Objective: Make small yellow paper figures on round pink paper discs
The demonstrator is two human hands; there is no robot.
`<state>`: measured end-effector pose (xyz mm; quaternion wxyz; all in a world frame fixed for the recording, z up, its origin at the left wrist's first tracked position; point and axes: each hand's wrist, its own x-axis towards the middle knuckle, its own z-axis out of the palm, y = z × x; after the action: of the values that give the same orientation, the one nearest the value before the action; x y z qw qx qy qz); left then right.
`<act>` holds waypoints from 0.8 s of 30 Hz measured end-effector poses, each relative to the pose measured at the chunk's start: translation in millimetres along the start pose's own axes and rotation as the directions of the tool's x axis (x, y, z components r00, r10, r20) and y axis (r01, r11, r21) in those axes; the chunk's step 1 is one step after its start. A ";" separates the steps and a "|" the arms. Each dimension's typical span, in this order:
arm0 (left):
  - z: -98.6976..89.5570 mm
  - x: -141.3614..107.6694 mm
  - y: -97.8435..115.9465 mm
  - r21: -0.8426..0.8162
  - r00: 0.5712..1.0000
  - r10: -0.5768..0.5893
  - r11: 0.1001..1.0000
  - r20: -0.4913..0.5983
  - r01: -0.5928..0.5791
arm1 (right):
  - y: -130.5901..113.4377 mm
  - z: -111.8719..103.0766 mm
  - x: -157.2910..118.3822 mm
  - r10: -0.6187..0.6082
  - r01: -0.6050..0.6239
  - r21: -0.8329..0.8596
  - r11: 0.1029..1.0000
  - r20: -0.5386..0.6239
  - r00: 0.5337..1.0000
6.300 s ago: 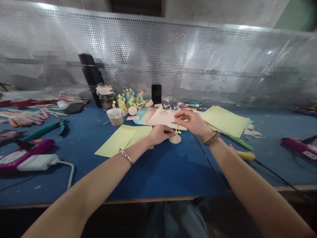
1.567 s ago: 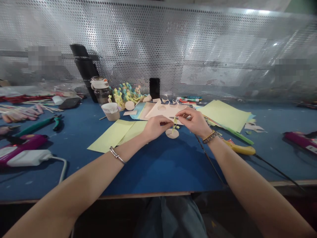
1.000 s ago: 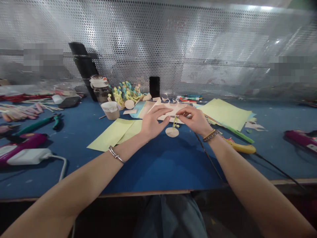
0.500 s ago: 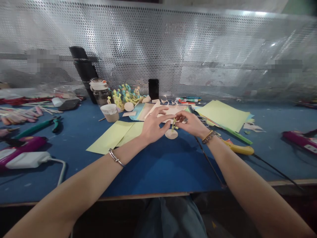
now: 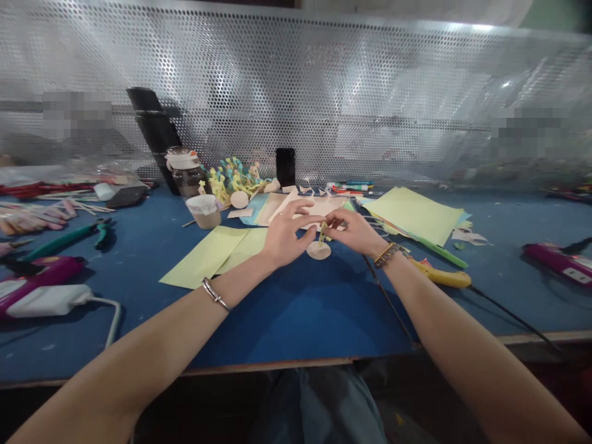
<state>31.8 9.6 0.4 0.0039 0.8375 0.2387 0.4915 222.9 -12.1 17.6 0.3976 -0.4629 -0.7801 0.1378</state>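
Note:
Upright on a round cream disc (image 5: 319, 250) stands a small yellow-green curled piece (image 5: 322, 234), its exact kind too small to tell. My right hand (image 5: 355, 232) pinches the top of that piece from the right, the other fingers curled in. From the left comes my left hand (image 5: 292, 233), its fingers stretched out and apart. Its index fingertip reaches to the right fingers, and its thumb is close beside the piece; whether they touch it I cannot tell. The disc is low over or on the blue table (image 5: 287, 320), just below both hands.
Yellow-green paper sheets (image 5: 203, 256) lie at left, with more sheets (image 5: 416, 213) at right. A cup (image 5: 205, 213), a lidded jar (image 5: 184, 172) and small star-tipped decorations (image 5: 235, 179) stand behind. A phone (image 5: 285, 165) leans at the back. A yellow-handled tool (image 5: 444, 275) with a cord lies right; pliers (image 5: 69, 239) left.
The yellow-green piece looks slightly turned between the fingers. Both hands stay nearly in place; the whole view has shifted a little.

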 end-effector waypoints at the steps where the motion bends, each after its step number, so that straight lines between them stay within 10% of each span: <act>1: 0.1 0.1 0.1 -0.004 1.000 -0.001 1.000 -0.001 0.001 | -0.4 0.1 0.1 -0.004 0.004 -0.003 1.000 0.003 1.000; 24: 1.2 2.7 1.9 -0.068 0.999 -0.052 0.996 0.004 0.052 | -5.9 -0.7 0.2 -0.016 0.016 0.016 1.000 -0.023 1.000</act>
<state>34.6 9.3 2.4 0.0455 0.8310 0.2433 0.4982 219.8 -15.2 21.6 0.4112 -0.4552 -0.7781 0.1355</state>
